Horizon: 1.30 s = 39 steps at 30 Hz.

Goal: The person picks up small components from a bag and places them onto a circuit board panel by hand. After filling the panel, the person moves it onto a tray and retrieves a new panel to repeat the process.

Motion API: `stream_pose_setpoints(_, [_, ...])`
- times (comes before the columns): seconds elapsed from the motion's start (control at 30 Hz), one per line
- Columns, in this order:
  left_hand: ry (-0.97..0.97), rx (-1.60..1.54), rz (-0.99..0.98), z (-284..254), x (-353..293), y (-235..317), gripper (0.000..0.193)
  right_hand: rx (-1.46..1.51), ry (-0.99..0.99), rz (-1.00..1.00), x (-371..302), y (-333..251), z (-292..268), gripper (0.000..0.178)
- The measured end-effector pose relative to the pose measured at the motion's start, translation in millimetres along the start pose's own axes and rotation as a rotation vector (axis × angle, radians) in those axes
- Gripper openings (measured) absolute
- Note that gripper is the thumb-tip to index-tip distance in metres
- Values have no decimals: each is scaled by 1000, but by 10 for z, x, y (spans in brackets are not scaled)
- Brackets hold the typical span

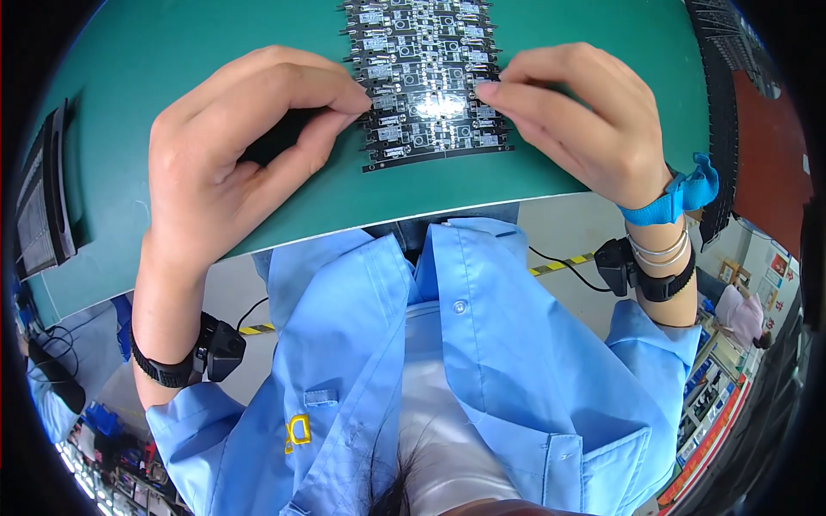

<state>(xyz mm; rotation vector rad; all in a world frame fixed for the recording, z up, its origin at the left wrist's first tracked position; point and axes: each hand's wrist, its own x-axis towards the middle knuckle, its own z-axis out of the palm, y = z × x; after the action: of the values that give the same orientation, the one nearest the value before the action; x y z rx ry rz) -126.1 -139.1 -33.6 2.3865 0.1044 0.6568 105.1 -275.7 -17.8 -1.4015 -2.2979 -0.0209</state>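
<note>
Across the green table, I see the left hand and right hand, fingertips drawn together at opposite edges of the black circuit-board panel between them; whether either grips, I can't tell. Uneven pressure could skew it. Its white print is too small; yellow lettering marks the blue jacket.

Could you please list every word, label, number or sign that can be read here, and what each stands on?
Black circuit-board panel: tiny white printing, too small to read.
Light-blue fabric work jacket: yellow letters on the chest, partly lost in a fold; I shan't copy them out.
White wall, far right: red marks, too small and blurred to read.
</note>
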Motion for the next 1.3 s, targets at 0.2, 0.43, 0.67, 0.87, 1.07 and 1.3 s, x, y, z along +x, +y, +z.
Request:
stream_pose_setpoints(0.2, [8, -3, -2, 8, -13, -26, 16, -56, -10, -55, -63, 28, 20, 29])
stream_pose_setpoints(0.43, [90, -66, -144, 7, -18, 61, 15, 100, 167, -108, 237, 431, 17, 21])
stream_pose_setpoints(0.67, [121, -152, -247, 171, -22, 146, 12, -287, 160, 203, 915, 1032, -168, 16])
stream_pose_setpoints(0.87, [153, -194, -220, 214, 2, 168, 13, -181, 58, 292, 1236, 1485, 14, 16])
stream_pose_setpoints(1.07, [120, -229, -219, 152, 68, 167, 14, -289, 27, 497, 1389, 1530, 127, 16])
stream_pose_setpoints(1.3, [108, -215, -218, 136, 107, 187, 14, -152, 73, 464, 1375, 1652, 157, 17])
